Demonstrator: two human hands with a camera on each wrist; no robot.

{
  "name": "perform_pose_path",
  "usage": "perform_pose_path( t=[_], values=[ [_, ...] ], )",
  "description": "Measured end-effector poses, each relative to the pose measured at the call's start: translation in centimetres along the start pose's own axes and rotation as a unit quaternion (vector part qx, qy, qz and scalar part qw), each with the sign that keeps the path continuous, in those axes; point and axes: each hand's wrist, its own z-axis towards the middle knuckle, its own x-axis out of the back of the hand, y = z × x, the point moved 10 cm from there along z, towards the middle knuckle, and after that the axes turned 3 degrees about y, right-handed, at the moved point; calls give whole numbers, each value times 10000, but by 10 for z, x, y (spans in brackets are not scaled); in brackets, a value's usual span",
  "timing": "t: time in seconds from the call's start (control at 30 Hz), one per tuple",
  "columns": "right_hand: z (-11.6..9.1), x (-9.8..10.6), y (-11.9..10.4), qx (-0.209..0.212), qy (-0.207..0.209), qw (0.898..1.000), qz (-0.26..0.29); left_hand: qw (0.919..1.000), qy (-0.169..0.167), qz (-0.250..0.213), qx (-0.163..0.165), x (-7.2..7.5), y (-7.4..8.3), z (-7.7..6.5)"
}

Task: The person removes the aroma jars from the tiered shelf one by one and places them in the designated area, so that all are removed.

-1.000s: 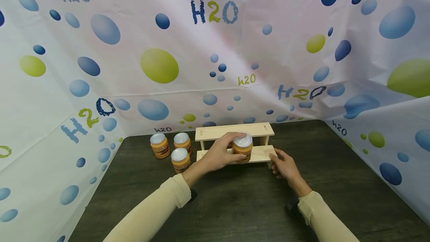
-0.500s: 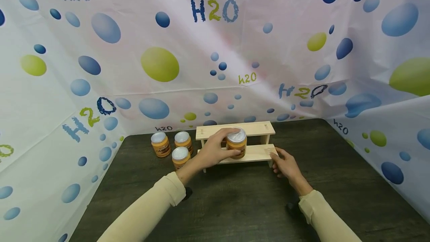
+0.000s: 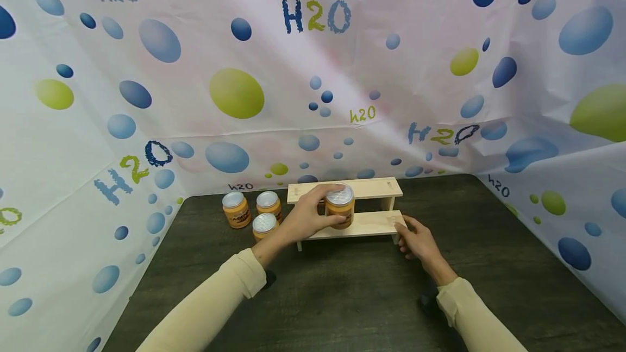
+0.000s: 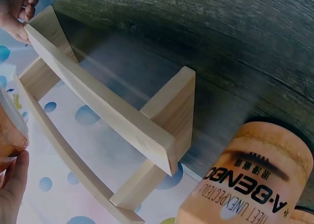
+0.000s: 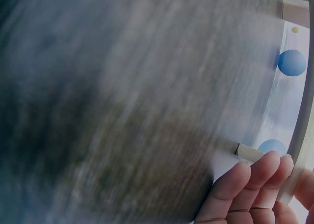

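My left hand [image 3: 309,215] grips an orange jar [image 3: 340,208] with a silver lid, thumb and fingers on either side. The jar is upright over the lower board of a two-step wooden shelf [image 3: 371,224]; whether it touches the board I cannot tell. In the left wrist view, the held jar [image 4: 11,128] shows only at the left edge. My right hand [image 3: 419,243] pinches the right end of the lower board. The right wrist view has its curled fingers [image 5: 262,172] beside the board's edge, the thumb on the other side.
Left of the shelf stand three more orange jars: one jar [image 3: 237,211] at far left, one jar [image 3: 269,205] near the shelf, and one jar [image 3: 264,225] in front, partly behind my left forearm. Behind the dark table [image 3: 342,297] hangs a dotted sheet [image 3: 283,58].
My left hand has carried the jar leftward along the shelf from nearer its right half. My right hand has kept its hold on the board's end. The view has shifted slightly.
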Motion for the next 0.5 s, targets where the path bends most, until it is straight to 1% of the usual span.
perform_pose_path(
  t=[0.2, 0.33, 0.5],
  values=[
    [0, 0, 0, 20, 11, 10000, -13, 9999, 23, -82, 90, 4, -2, 1],
    [0, 1, 0, 6, 22, 10000, -47, 9999, 37, -140, 84, 8, -1, 2],
    [0, 1, -1, 7, 5, 10000, -29, 9999, 79, -95, 38, 13, -1, 3]
  ],
)
